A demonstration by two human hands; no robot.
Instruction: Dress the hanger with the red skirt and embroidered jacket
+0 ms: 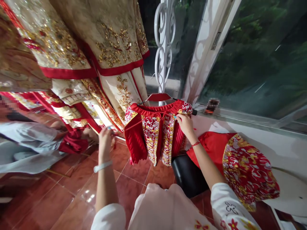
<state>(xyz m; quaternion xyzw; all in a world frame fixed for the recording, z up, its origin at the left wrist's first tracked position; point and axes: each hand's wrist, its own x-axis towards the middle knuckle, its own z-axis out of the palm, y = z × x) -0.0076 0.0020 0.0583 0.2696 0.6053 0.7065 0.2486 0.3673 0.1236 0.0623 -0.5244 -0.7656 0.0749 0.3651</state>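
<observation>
I see a small red pleated skirt [155, 134] with gold and silver embroidered panels hanging on a red hanger [158, 96] from a white scrolled metal post [163, 48], straight ahead of both hands. My right hand [185, 123] pinches the skirt's waistband at its right corner, fingers closed on the cloth. My left hand [105, 137] is raised just left of the skirt, apart from it; it seems to grip something thin and pale, though I cannot tell what, since the view there is blurred. Above and left of the left hand hang cream robes [100, 48] with gold embroidery and red trim. Below the right forearm sits a black stool [189, 175], and to its right lies a red embroidered garment [247, 169]. Red floor tiles [59, 198] spread beneath the left arm.
</observation>
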